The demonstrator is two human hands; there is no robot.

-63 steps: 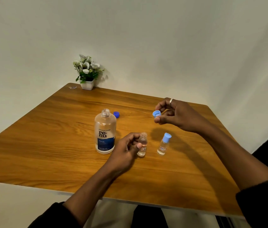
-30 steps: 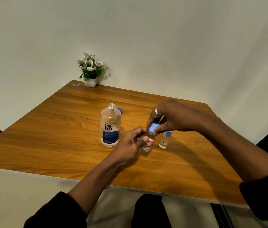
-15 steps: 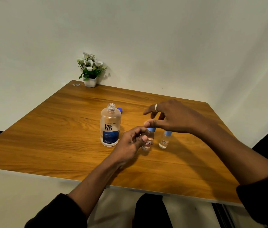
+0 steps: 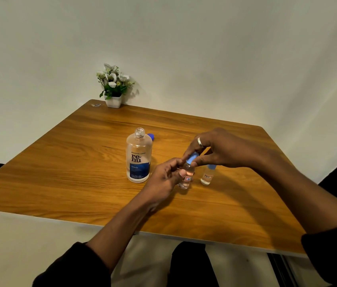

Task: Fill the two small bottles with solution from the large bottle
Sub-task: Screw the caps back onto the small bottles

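The large clear bottle point(image 4: 138, 156) with a blue label stands uncapped at the table's middle. Its dark blue cap point(image 4: 151, 136) lies just behind it. My left hand point(image 4: 163, 181) grips a small clear bottle point(image 4: 187, 178) standing on the table. My right hand point(image 4: 215, 150) pinches the light blue cap point(image 4: 192, 157) on top of that small bottle. A second small bottle point(image 4: 207, 176) with a light blue cap stands just to the right, partly under my right hand.
A wooden table point(image 4: 80, 172) fills the view, its near edge close to my body. A white pot of artificial flowers point(image 4: 113, 88) stands at the far left corner against the wall. A small shiny object point(image 4: 95, 105) lies beside it.
My right hand brought the light blue cap down from the air onto the small bottle held by my left hand, and its fingers now pinch the cap there. The large bottle has not moved.
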